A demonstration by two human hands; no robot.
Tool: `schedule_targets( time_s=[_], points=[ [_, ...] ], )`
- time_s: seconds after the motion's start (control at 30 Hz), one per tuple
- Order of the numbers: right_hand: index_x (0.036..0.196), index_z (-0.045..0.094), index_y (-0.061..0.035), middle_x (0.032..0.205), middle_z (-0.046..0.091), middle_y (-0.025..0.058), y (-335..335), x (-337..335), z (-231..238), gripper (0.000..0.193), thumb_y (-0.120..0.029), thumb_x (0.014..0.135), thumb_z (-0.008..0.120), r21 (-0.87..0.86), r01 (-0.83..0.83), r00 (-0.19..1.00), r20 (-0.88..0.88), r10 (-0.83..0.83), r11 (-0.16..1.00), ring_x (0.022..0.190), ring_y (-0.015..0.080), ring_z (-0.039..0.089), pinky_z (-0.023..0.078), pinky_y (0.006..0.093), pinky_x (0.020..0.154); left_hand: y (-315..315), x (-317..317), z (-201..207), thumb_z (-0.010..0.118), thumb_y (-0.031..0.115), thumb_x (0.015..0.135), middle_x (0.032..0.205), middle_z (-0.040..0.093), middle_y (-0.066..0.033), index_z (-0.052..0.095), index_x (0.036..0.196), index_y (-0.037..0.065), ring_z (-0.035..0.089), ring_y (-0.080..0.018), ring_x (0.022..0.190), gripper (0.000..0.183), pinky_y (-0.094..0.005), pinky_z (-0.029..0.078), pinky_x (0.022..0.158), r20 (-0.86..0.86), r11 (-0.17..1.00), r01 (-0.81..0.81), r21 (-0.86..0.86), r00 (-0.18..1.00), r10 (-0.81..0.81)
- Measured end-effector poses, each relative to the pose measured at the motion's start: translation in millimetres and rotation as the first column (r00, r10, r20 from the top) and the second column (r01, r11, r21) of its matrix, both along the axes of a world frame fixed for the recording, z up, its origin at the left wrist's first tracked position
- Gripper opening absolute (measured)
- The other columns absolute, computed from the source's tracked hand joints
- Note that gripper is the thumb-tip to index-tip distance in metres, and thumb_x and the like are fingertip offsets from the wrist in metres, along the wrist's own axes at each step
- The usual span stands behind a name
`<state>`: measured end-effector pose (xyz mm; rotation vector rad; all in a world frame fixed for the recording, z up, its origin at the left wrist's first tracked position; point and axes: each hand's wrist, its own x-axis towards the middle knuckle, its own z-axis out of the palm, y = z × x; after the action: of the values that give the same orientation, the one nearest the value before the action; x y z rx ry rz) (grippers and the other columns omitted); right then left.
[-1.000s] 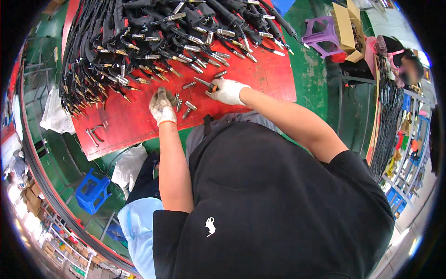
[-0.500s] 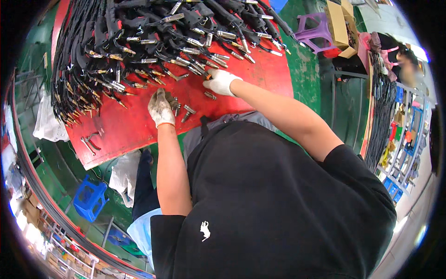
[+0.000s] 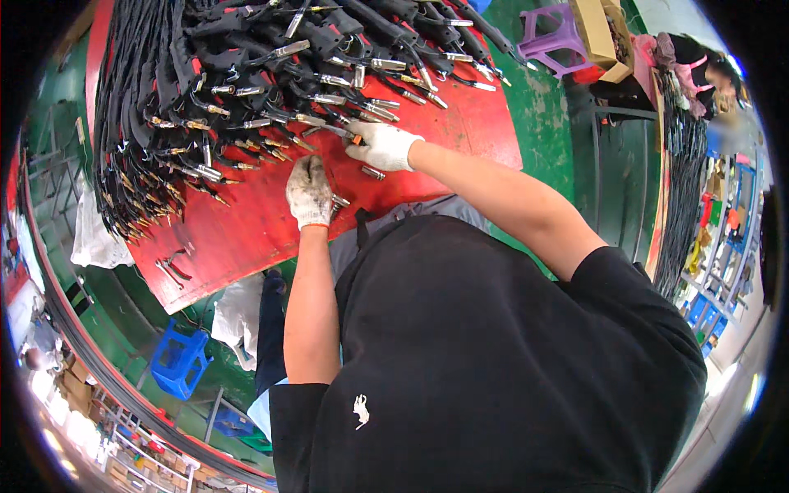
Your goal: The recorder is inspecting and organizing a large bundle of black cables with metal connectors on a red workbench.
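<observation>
My right hand (image 3: 385, 146), in a white glove, is closed around a screwdriver-like tool with an orange and black handle (image 3: 356, 140). The tool points left toward the silver nozzles of the black welding torches (image 3: 238, 57). To its left, my left hand (image 3: 309, 193) wears a glove with dark stains. Its fingers are pressed together near a torch's brass tip; whatever they hold is hidden. Beside that hand a loose metal sleeve (image 3: 339, 200) partly shows. Another small metal sleeve (image 3: 373, 172) lies below my right hand on the red table (image 3: 238, 238).
Pliers and a wrench (image 3: 174, 267) lie near the table's left corner. A blue stool (image 3: 180, 360) and white bag (image 3: 238, 316) stand below it. At the far right are a purple stool (image 3: 555, 41), an open carton (image 3: 600, 37) and another person (image 3: 719, 90).
My left hand has shifted right, over the loose metal sleeves, and its fingers have drawn together. My right hand has moved slightly left with the tool, whose shaft now shows.
</observation>
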<state>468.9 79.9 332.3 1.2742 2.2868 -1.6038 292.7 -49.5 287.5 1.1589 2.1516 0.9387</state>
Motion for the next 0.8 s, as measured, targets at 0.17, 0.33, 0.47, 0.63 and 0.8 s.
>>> schedule_targets(
  time_s=[0.17, 0.33, 0.47, 0.63, 0.8],
  points=[
    [0.118, 0.063, -0.0028, 0.107, 0.069, 0.0262, -0.4, -4.8, 15.4, 0.036, -0.029, 0.093, 0.057, 0.018, -0.016, 0.998, 0.061, 0.015, 1.000, 0.103, 0.0417, 0.066, 0.051, 0.0487, 0.091, 21.3, -7.1, 12.6, 0.051, 0.031, 0.101, 0.081, 0.069, -0.0156, 0.069, 0.096, 0.002, 0.064, -0.0264, 0.073, 0.035, -0.0404, 0.049, 0.070, 0.265, 0.968, -0.247, -0.047, 0.931, 0.250],
    [0.118, 0.063, -0.0001, 0.106, 0.070, 0.0274, 2.7, -4.3, 37.6, 0.038, -0.027, 0.092, 0.058, -0.050, 0.011, 0.999, 0.042, -0.009, 0.999, 0.103, 0.0413, 0.067, 0.051, 0.0482, 0.091, 73.8, -0.9, 64.0, 0.051, 0.038, 0.102, 0.085, 0.070, -0.0105, 0.067, 0.101, -0.001, 0.066, -0.0215, 0.065, 0.043, -0.0310, 0.051, 0.049, 0.513, 0.922, -0.328, -0.204, 0.766, 0.386],
    [0.120, 0.063, 0.0000, 0.113, 0.068, 0.0274, 13.6, 7.4, 30.0, 0.041, -0.029, 0.092, 0.059, -0.043, 0.018, 0.998, 0.068, -0.015, 0.999, 0.108, 0.0399, 0.066, 0.050, 0.0473, 0.093, 120.9, 3.8, 39.2, 0.053, 0.035, 0.100, 0.096, 0.073, -0.0111, 0.069, 0.104, 0.002, 0.072, -0.0249, 0.079, 0.036, -0.0352, 0.061, 0.065, 0.735, 0.862, -0.387, -0.326, 0.469, 0.489],
    [0.121, 0.063, -0.0016, 0.118, 0.067, 0.0261, 6.9, -13.9, 50.1, 0.043, -0.032, 0.092, 0.058, -0.018, -0.133, 0.990, 0.048, 0.133, 0.991, 0.113, 0.0401, 0.064, 0.048, 0.0475, 0.098, 97.6, -109.9, -137.2, 0.063, 0.022, 0.095, 0.109, 0.074, -0.0104, 0.068, 0.114, 0.006, 0.072, -0.0254, 0.098, 0.025, -0.0347, 0.057, 0.090, -0.312, 0.980, 0.036, -0.193, 0.945, -0.096],
    [0.110, 0.064, 0.0010, 0.094, 0.070, 0.0204, 15.2, 10.1, 56.3, 0.036, -0.027, 0.088, 0.061, -0.257, 0.086, 0.996, 0.004, -0.088, 0.962, 0.085, 0.0336, 0.068, 0.054, 0.0448, 0.076, 147.8, -18.1, 23.1, 0.071, 0.031, 0.090, 0.128, 0.069, -0.0112, 0.072, 0.115, 0.011, 0.069, -0.0230, 0.112, 0.032, -0.0337, 0.057, 0.092, -0.282, 0.796, 0.022, -0.605, 0.929, -0.239]
  ],
)
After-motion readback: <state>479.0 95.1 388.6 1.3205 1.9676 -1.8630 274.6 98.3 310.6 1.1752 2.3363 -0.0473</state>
